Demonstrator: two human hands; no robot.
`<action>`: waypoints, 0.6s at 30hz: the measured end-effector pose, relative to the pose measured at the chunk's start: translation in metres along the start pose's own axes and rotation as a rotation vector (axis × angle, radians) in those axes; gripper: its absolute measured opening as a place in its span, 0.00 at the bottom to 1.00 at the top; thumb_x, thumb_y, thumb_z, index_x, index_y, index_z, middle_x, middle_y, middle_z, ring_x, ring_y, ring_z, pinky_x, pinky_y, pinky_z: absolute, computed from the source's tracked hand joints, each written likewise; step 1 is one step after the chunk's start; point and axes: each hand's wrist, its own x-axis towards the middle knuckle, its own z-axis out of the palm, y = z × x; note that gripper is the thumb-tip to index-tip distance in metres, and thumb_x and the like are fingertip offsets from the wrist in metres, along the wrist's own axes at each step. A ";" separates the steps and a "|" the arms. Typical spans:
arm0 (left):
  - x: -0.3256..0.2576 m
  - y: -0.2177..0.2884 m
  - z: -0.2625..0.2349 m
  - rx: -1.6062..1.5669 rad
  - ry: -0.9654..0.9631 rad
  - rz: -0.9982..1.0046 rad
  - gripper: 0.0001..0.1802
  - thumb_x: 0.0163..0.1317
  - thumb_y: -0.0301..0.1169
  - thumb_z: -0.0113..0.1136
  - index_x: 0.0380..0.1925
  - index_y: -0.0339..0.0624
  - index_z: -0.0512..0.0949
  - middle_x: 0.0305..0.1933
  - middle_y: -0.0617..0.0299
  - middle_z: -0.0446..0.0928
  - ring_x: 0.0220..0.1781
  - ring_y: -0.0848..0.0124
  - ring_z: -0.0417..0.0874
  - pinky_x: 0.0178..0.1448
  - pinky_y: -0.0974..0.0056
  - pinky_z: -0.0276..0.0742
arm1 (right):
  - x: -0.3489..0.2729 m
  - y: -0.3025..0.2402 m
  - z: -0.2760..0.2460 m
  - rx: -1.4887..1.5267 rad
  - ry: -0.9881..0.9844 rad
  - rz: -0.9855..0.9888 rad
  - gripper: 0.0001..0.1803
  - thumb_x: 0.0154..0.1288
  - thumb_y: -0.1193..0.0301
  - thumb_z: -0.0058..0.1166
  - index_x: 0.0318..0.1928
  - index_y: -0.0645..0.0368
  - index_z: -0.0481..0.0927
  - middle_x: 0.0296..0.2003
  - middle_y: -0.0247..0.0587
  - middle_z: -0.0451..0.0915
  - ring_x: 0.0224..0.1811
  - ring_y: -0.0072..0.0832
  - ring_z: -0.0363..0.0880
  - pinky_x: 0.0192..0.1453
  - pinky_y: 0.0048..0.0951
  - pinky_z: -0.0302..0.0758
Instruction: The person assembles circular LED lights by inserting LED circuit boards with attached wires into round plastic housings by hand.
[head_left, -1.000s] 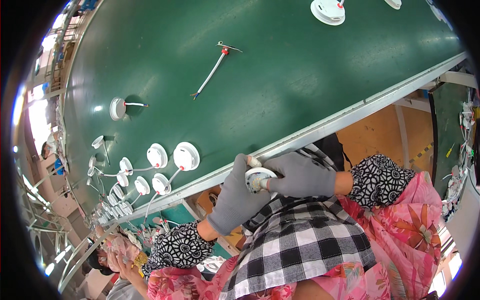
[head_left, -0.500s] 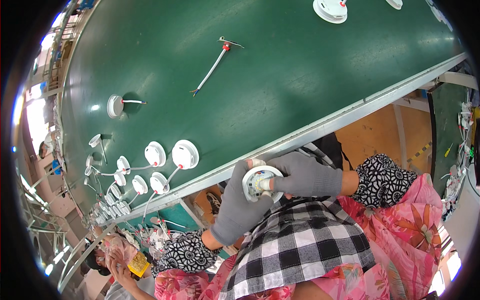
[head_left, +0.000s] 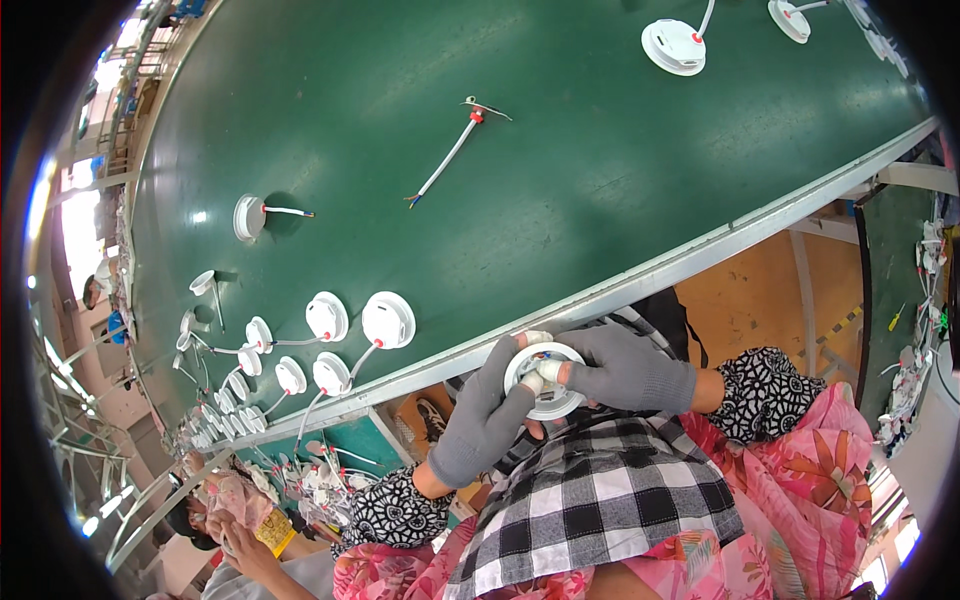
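Note:
A round white lamp housing is held between my gloved hands, just off the near edge of the green table. Its open side faces up, and my fingers cover part of the inside. My left hand, in a grey glove with pale fingertips, grips the left side of the rim, fingers at the far edge and thumb reaching in. From the right, my right hand is closed on the housing, its thumb pressed inside near the left thumb. Small parts inside the housing are mostly hidden.
On the green table lies a white cable with a red grommet and a small plate. White lamps with cables crowd the left near edge; others stand far right. A co-worker's hand shows at lower left.
My left thumb has moved in over the housing's inside, beside the right thumb, and hides more of it. The table and the things on it appear shifted slightly right and down.

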 end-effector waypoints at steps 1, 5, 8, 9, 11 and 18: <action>-0.001 0.000 0.001 0.033 0.025 0.017 0.24 0.67 0.25 0.47 0.63 0.35 0.64 0.41 0.53 0.81 0.33 0.73 0.85 0.34 0.70 0.81 | 0.000 -0.001 0.001 0.003 -0.001 0.001 0.19 0.68 0.64 0.54 0.53 0.62 0.80 0.37 0.50 0.86 0.38 0.38 0.87 0.46 0.34 0.80; 0.003 -0.012 0.005 0.152 0.053 0.113 0.24 0.66 0.23 0.46 0.62 0.33 0.65 0.40 0.52 0.81 0.31 0.73 0.85 0.32 0.71 0.80 | 0.001 -0.002 0.005 -0.059 0.076 0.014 0.19 0.67 0.63 0.54 0.54 0.62 0.80 0.38 0.52 0.86 0.42 0.41 0.86 0.50 0.36 0.79; 0.001 -0.009 0.017 0.240 0.146 0.090 0.24 0.65 0.21 0.45 0.62 0.32 0.64 0.38 0.51 0.81 0.27 0.73 0.84 0.30 0.71 0.79 | 0.006 0.006 0.007 -0.063 0.106 0.010 0.20 0.67 0.64 0.53 0.55 0.61 0.80 0.37 0.51 0.86 0.39 0.38 0.87 0.47 0.35 0.80; 0.007 -0.013 0.020 0.190 0.183 0.081 0.24 0.65 0.21 0.44 0.62 0.31 0.64 0.38 0.51 0.81 0.26 0.73 0.83 0.29 0.71 0.79 | 0.010 0.007 0.004 -0.025 0.104 0.006 0.20 0.67 0.64 0.53 0.56 0.60 0.80 0.36 0.50 0.86 0.36 0.35 0.87 0.44 0.34 0.81; 0.009 -0.014 0.019 0.172 0.219 0.098 0.24 0.65 0.21 0.43 0.63 0.31 0.64 0.37 0.51 0.81 0.26 0.74 0.83 0.29 0.71 0.79 | 0.016 0.009 0.001 0.008 0.037 0.049 0.20 0.67 0.65 0.53 0.56 0.60 0.80 0.35 0.48 0.86 0.33 0.30 0.86 0.40 0.31 0.81; 0.005 -0.015 -0.002 0.095 0.076 0.061 0.23 0.67 0.23 0.45 0.62 0.34 0.64 0.42 0.51 0.81 0.34 0.73 0.85 0.32 0.72 0.81 | 0.018 0.021 -0.029 0.162 -0.296 0.040 0.29 0.77 0.52 0.43 0.64 0.63 0.72 0.28 0.35 0.81 0.23 0.16 0.78 0.29 0.16 0.76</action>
